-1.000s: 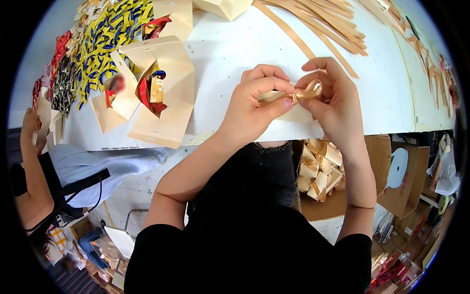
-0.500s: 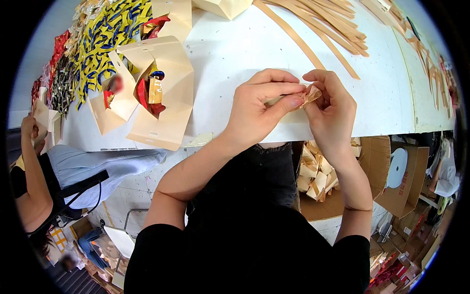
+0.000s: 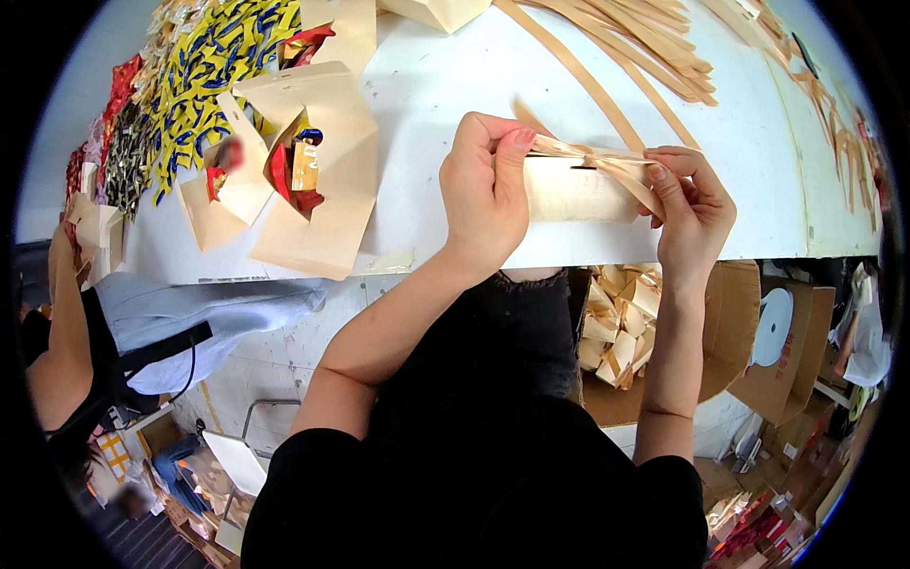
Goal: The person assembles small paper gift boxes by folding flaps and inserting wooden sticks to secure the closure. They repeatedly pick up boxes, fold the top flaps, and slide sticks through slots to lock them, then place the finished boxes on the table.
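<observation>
A small cream paper box (image 3: 580, 194) is between my hands near the table's front edge. A tan ribbon (image 3: 599, 159) runs along its top, knotted or looped near the middle above a dark slot. My left hand (image 3: 485, 199) pinches the ribbon's left part between thumb and fingers at the box's upper left corner. With thumb and forefinger, my right hand (image 3: 697, 209) grips the ribbon's right part beside the box. One loose tail slants down toward the right hand, and another sticks up behind the left fingers. The fingers hide part of the box's ends.
Open cream boxes (image 3: 346, 175) holding wrapped pieces stand left, before a heap of yellow-and-blue packets (image 3: 213, 85). Loose tan ribbons (image 3: 654, 47) lie at the far right. A cardboard carton (image 3: 725, 313) below the edge contains several small cream boxes. A co-worker's arm (image 3: 62, 332) is at far left.
My hands have moved apart, the right one going right, and the ribbon is now stretched between them. The cream box, mostly hidden before, now shows. The view has shifted slightly.
</observation>
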### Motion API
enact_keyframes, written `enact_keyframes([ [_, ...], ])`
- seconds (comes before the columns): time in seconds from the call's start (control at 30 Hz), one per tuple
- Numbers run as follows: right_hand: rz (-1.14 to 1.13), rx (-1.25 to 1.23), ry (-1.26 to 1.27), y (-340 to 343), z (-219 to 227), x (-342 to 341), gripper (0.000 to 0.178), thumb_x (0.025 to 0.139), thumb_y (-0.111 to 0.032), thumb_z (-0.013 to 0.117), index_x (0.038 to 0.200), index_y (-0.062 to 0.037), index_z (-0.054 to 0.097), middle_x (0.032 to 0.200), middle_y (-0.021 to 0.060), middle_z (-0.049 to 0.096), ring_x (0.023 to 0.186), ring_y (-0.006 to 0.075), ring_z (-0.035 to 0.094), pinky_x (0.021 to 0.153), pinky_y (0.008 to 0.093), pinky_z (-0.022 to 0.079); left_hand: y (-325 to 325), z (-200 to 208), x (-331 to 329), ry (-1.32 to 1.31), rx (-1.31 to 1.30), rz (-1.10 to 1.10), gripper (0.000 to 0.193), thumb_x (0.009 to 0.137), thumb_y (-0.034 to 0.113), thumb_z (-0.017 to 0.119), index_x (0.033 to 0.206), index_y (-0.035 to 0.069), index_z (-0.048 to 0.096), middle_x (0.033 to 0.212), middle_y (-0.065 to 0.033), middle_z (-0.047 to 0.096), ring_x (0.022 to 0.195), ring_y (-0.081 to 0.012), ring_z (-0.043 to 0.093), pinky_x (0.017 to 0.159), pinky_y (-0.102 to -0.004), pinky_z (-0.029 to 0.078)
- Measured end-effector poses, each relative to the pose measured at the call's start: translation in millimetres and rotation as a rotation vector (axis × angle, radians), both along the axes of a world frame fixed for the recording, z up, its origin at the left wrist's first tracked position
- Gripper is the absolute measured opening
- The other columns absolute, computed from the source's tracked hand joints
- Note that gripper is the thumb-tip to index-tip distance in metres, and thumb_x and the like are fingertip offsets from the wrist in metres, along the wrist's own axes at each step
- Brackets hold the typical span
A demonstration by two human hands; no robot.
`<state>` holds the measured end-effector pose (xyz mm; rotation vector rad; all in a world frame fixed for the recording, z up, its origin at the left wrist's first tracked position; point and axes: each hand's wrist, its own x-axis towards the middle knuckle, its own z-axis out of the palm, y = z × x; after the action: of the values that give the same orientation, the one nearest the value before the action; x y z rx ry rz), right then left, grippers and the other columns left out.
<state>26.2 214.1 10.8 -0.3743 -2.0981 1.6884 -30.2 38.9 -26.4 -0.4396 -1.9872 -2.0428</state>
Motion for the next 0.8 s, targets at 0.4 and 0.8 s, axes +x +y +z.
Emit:
enact_keyframes([
  [0.4, -0.138, 0.172, -0.199, 125, -12, 171, 0.010, 0.095, -0.009, 0.060, 0.092, -0.0014, 0.065, 0.087, 0.0010, 0.060, 0.077, 0.0085, 0.052, 0.065, 0.0211, 0.040, 71, 10, 76, -0.270, 0.007, -0.800, 0.020, 0.087, -0.003, 0.061, 0.105, 0.002, 0.056, 0.110, -0.0157, 0.061, 0.104, -0.0294, 0.059, 0.092, -0.0355, 0.047],
  [0.8, 0.496, 0.313, 0.096, -61, 44, -47, 0.029, 0.101, -0.019, 0.052, 0.105, 0.0049, 0.067, 0.093, 0.0182, 0.071, 0.091, 0.0246, 0.068, 0.083, 0.0324, 0.050, -256, -13, 83, 0.871, -1.016, 0.566, 0.022, 0.073, 0.000, 0.079, 0.088, 0.009, 0.065, 0.111, -0.0103, 0.055, 0.099, -0.0302, 0.058, 0.086, -0.0464, 0.052],
])
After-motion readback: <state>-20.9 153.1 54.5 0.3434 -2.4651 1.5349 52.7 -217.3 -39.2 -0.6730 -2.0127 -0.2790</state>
